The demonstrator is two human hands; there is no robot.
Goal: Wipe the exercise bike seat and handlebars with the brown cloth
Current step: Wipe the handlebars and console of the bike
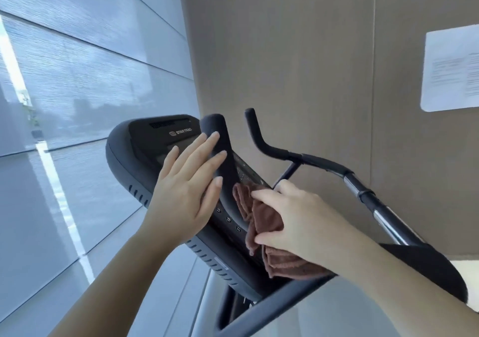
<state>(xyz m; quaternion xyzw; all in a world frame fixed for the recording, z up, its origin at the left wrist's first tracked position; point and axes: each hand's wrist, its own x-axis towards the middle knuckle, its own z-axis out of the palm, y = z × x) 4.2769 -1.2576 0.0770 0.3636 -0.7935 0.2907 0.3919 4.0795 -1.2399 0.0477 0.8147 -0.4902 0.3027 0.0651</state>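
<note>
white paper sheet point(451, 69) cut by right edge, its print too blurred to read, crumpled brown cloth point(261, 222) partly hidden under right hand point(298, 222)

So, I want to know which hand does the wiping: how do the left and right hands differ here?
The left hand lies with straight fingers flat against the near handlebar horn and holds nothing; the right hand holds the bunched brown cloth. The left hand sits higher up the horn; the right hand is lower, by the console. Both are bare and at the same horn.
</note>
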